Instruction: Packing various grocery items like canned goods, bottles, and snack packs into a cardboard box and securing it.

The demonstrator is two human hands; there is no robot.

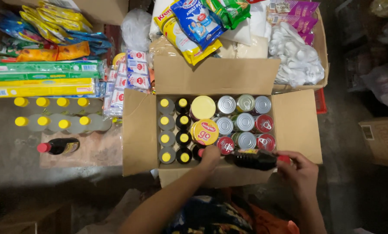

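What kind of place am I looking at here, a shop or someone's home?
Probably a small grocery stockroom or packing spot, not a kitchen. An open carton on a bare floor is packed with cans and bottles, and bulk packs of sachets and more boxes lie around it.

Grey concrete floor (12,156) carrying the lot here, and the big open brown cardboard box (296,125) sits square in the middle of it. Left of that box, a flattened sheet of brown cardboard (94,151) on the floor, with a dark glass bottle with a red cap (58,146) lying on its side on it. Just above the sheet, clear plastic bottles with yellow caps (51,113) standing in two rows. Behind the box, a second, wider brown carton (322,47) touching its back flap. Off to the right of the box, well apart, a smaller closed cardboard box (382,141) at the frame's edge
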